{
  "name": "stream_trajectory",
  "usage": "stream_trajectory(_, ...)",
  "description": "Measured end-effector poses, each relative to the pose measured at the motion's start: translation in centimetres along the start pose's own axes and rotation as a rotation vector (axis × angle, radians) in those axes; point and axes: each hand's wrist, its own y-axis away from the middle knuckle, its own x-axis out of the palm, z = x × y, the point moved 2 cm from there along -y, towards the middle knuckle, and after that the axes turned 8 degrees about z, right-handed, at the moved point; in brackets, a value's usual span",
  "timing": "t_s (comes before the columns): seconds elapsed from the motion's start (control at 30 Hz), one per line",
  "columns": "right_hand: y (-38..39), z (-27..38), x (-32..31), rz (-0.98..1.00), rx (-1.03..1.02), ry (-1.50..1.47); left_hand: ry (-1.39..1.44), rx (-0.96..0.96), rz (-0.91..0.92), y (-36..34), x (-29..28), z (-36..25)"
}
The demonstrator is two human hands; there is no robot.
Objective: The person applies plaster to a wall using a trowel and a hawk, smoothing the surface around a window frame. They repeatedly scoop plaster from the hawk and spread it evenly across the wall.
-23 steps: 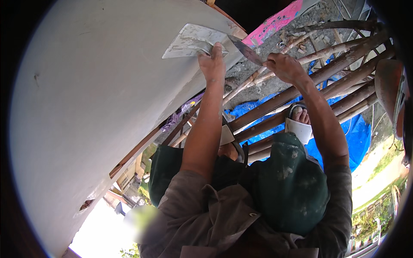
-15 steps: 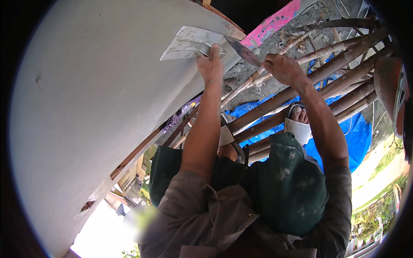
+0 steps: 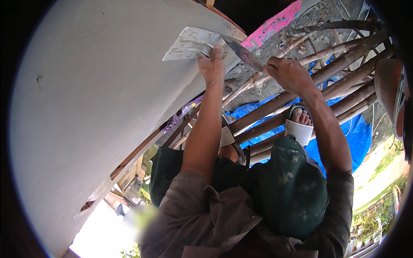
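My left hand grips the handle of a pale, plaster-smeared flat trowel, held close against the smooth grey wall near its upper edge. To its right, my right hand is closed on the handle of a long-bladed scraper. The blade reaches up and left to the right end of the flat trowel; whether the two touch I cannot tell.
My sandalled feet rest on scaffold poles, with a blue tarp and rubble below. A pink board is at the top, and a reddish curved object hangs at the right edge.
My right hand has shifted slightly right and down with the scraper, whose blade sits a little further left at its tip. My left hand and the flat trowel have barely moved.
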Motion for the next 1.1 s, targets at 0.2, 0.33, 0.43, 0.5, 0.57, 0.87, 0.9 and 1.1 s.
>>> stream_trajectory(0.2, 2.3, 2.2, -2.2, -0.008, -0.023, -0.010, 0.035, 0.055, 0.007, 0.1, 0.1, -0.4)
stream_trajectory(0.33, 3.9, 4.0, -3.9, -0.016, -0.050, -0.036, 0.015, -0.008, 0.017, -0.3, -0.2, 0.7)
stream_trajectory(0.43, 4.4, 4.4, -4.5, -0.016, -0.049, -0.043, -0.008, -0.067, 0.016, -0.8, -0.4, 1.5)
stream_trajectory(0.5, 4.7, 4.6, -4.7, -0.028, -0.042, -0.030, -0.007, -0.096, 0.018, -0.9, -0.3, 1.5)
stream_trajectory(0.57, 4.9, 4.8, -5.0, -0.035, -0.044, -0.037, -0.015, -0.037, 0.006, -0.6, 0.3, 0.9)
stream_trajectory(0.87, 7.0, 3.6, -5.8, -0.011, -0.022, -0.148, 0.026, -0.029, 0.005, 0.2, -0.3, 0.2)
stream_trajectory(0.9, 6.5, 2.3, -5.1, -0.018, 0.004, -0.112, 0.076, -0.040, 0.025, 0.2, 0.3, -0.2)
stream_trajectory(1.1, 1.8, -0.9, -0.1, 0.033, 0.058, -0.032, 0.103, -0.072, 0.040, -0.1, 0.1, 0.3)
